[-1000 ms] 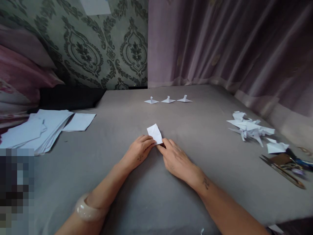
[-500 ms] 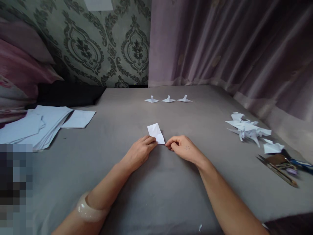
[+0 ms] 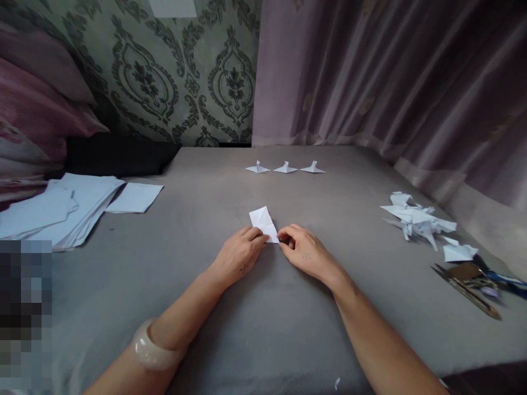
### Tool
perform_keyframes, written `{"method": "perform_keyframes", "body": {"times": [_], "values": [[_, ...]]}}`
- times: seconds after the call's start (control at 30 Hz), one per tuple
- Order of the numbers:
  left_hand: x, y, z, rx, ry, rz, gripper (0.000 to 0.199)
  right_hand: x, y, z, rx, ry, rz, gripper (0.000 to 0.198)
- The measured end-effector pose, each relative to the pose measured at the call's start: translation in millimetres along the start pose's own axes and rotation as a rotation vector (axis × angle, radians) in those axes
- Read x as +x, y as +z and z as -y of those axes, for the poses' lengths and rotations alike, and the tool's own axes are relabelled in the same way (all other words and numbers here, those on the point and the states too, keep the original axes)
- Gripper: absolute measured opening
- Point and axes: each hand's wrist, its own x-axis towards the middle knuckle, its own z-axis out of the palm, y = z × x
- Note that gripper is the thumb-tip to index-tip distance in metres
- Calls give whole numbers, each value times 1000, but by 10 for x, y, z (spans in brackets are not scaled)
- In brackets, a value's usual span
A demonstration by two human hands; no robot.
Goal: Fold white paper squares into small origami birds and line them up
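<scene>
A small folded white paper (image 3: pixel 261 218) lies on the grey cloth in front of me, creases showing across it. The fingers of my left hand (image 3: pixel 244 252) are bent together and press on its lower edge, holding it down. My right hand (image 3: pixel 307 255) has its thumb and index finger pinched at the paper's lower right corner, the other fingers curled. The fingertips hide part of that lower edge. Beyond the paper stand three folded paper birds (image 3: pixel 285 168) in a row.
Stacked white sheets (image 3: pixel 88 203) and a smaller sheet (image 3: pixel 135 197) lie at the left, by a black cloth (image 3: pixel 119 156). To the right are a heap of paper figures (image 3: pixel 418 216), scissors (image 3: pixel 469 293) and a brown item (image 3: pixel 465 270). A paper scrap (image 3: pixel 337 383) lies near the front.
My right thumb and index finger have opened into a rounder pinch at the paper's corner. My left fingers have shifted slightly right along the lower edge. The view has moved a little.
</scene>
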Motion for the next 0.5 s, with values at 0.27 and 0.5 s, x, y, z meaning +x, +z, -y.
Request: {"method": "perform_keyframes", "body": {"times": [0.27, 0.5], "values": [[35, 52, 22, 12, -42, -58, 26, -23, 22, 88, -160, -120, -47, 18], [34, 19, -3, 66, -69, -28, 24, 49, 9, -4, -22, -68, -138, 23]]}}
